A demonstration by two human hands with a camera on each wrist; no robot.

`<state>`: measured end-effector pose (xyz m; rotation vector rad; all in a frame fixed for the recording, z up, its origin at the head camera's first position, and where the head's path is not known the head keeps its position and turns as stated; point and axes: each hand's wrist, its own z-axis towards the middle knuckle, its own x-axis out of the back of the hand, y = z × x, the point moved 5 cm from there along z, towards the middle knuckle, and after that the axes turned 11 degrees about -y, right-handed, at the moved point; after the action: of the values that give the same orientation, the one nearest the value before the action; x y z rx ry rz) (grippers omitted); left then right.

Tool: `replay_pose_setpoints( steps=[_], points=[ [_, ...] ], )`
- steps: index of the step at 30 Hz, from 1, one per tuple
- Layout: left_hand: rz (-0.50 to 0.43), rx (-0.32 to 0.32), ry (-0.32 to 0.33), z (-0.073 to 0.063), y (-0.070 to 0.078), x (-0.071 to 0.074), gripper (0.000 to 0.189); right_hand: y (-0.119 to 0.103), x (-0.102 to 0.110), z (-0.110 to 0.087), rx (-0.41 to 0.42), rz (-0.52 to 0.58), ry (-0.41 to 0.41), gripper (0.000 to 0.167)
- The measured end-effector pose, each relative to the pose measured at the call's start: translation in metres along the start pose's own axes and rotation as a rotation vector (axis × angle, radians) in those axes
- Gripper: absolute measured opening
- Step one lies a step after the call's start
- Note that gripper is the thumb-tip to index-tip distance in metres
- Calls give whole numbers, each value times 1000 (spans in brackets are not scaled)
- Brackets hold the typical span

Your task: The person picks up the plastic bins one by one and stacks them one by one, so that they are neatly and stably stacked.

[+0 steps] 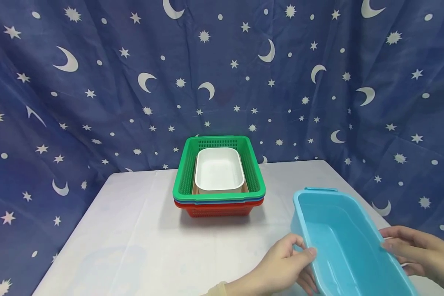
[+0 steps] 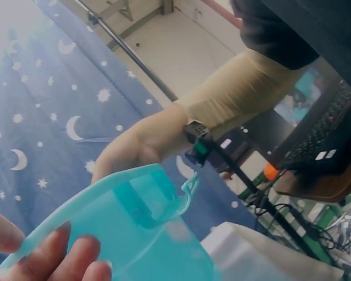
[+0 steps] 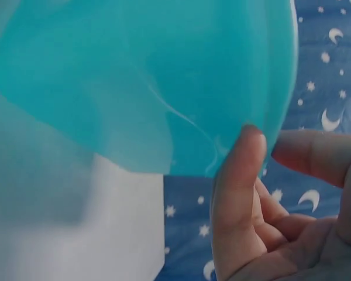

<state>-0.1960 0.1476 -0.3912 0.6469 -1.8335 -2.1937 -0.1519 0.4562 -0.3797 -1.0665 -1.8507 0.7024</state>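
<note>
A light-blue plastic bin (image 1: 342, 230) is held tilted at the right front of the table, its inside bare. My left hand (image 1: 283, 265) pinches its left rim, thumb over the edge and fingers against the outer wall. On the opposite long side, my right hand (image 1: 416, 250) grips the rim between thumb and fingers. The left wrist view has the bin's end (image 2: 152, 199) with a clip-like lip, and the other hand (image 2: 134, 143) beyond it. From the right wrist, the bin's wall (image 3: 164, 88) fills much of the view, with the right hand's fingertips at its edge.
Nested baskets stand at the table's back middle: a green basket (image 1: 257, 176) on top, blue and a red basket (image 1: 218, 211) below. A white tray (image 1: 220, 168) sits inside the green one. A blue star-patterned curtain (image 1: 222, 82) rises behind the white table (image 1: 133, 230).
</note>
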Motion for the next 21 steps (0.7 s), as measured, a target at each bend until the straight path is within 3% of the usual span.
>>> replay_pose_setpoints(
  steps=[7, 11, 16, 21],
  points=[
    [31, -88, 8, -8, 26, 16, 14, -24, -9, -2, 96, 67, -62, 73],
    [24, -115, 51, -14, 39, 28, 16, -41, -15, -1, 153, 95, -70, 66],
    [1, -114, 121, -22, 50, 41, 20, -64, -21, 3, 289, 109, -81, 48],
    [-17, -106, 134, -30, 61, 53, 23, -86, -27, 5, 409, 113, -97, 35]
  ],
)
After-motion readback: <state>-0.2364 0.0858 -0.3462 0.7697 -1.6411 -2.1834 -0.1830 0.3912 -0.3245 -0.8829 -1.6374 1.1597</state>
